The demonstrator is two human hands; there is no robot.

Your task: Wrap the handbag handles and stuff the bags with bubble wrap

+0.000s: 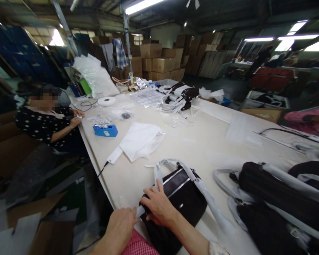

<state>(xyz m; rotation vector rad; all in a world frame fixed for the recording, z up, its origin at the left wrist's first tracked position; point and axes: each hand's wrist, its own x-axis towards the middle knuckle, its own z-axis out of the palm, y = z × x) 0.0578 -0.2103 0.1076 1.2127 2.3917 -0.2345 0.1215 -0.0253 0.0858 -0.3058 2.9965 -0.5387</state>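
A black handbag [191,198] with silver trim lies on the table in front of me, its handles [207,200] wrapped in white material. My right hand [159,207] grips the left end of the bag, fingers bent over its edge. Closed at the table's near edge, my left hand [121,225] holds a white strip [140,211] that runs to that end of the bag. How the strip joins the bag is hidden by my fingers.
Several more dark bags [276,191] lie at the right, others [179,95] at the back. White sheets [140,140], a power strip [115,155] and a blue tape dispenser [105,130] lie beyond the bag. A person [50,120] sits at the left edge.
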